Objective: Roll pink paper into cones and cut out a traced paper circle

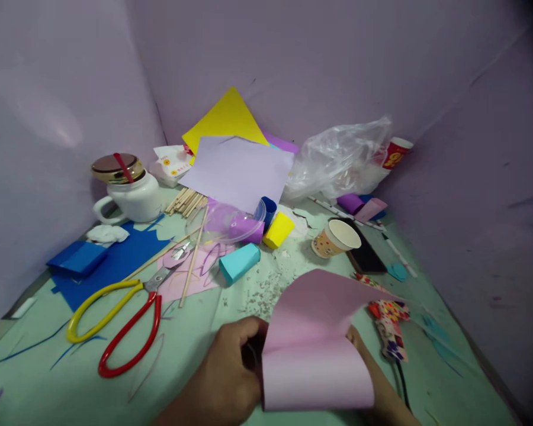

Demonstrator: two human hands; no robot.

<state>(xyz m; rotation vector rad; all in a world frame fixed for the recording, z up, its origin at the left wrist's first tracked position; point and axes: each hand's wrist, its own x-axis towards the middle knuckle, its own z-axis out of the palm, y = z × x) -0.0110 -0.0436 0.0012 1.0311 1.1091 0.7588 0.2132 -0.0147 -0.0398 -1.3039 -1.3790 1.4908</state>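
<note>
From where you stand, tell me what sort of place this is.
Probably a craft table: open scissors lie on it, wooden sticks are bunched farther back, and a curled pink paper is held at the front.

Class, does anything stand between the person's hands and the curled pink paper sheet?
Nothing visible does: the left hand holds the left edge of the curled pink paper sheet; the right hand, partly hidden, is at its right side.

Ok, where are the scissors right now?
In the head view, the scissors lie on the left side, between the blue paper and the left hand, blades over the pink scrap.
</note>
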